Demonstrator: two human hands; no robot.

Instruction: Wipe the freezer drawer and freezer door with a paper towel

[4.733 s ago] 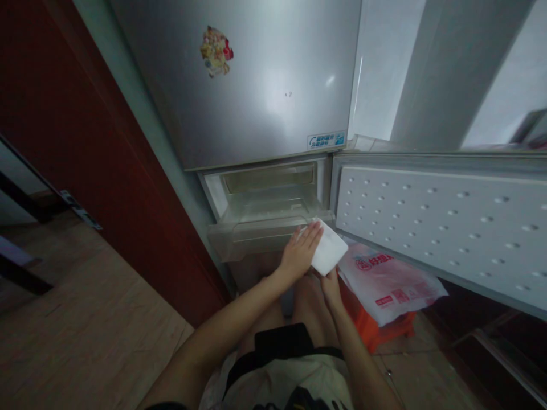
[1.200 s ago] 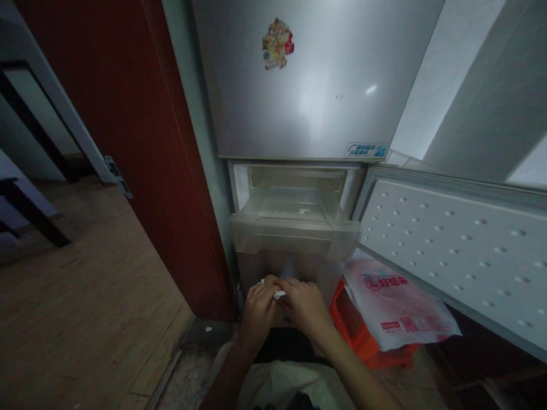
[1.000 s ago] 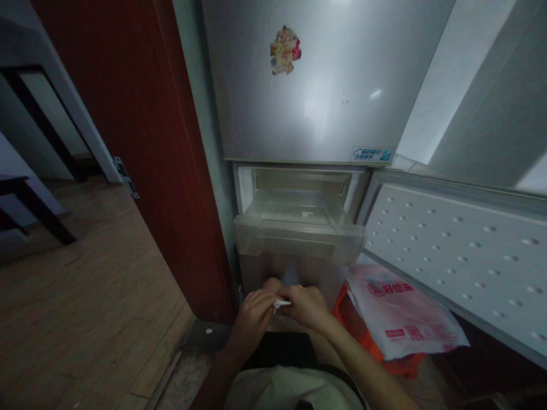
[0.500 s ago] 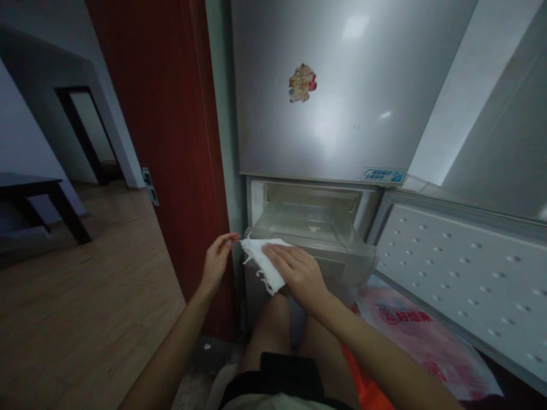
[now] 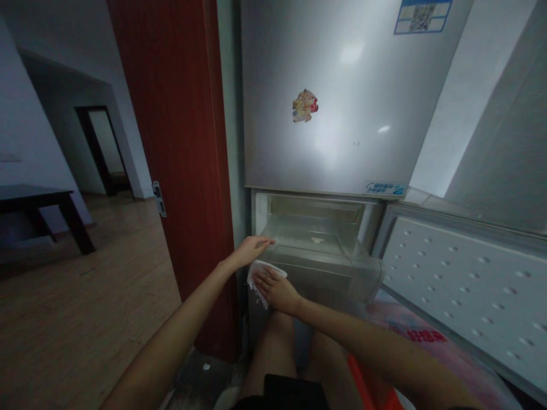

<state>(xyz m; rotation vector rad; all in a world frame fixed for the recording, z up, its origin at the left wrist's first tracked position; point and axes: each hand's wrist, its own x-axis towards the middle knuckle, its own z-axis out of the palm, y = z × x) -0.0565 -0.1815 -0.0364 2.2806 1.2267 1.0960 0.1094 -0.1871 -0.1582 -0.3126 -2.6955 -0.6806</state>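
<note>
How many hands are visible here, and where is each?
2: the left hand is near the left front corner of the drawer; the right hand is on the white cloth, below.

A clear drawer (image 5: 325, 267) just off centre toward five o'clock, with tan floor (image 5: 106, 307) filling eight o'clock.
The drawer stands pulled part-way out, a small pale patch (image 5: 317, 240) showing on its base, too blurred to tell if object or glare. At five o'clock, low down, part of an orange stool (image 5: 360, 378) shows; a plastic bag (image 5: 465, 364) with red print spreads toward four o'clock, a forearm hiding where they meet. A dark table (image 5: 38, 196) at nine o'clock stands on the floor, a thin dark mark (image 5: 88, 271) near its legs. Toward seven, a white scrap (image 5: 206, 367) lies on a darker strip of floor.
</note>
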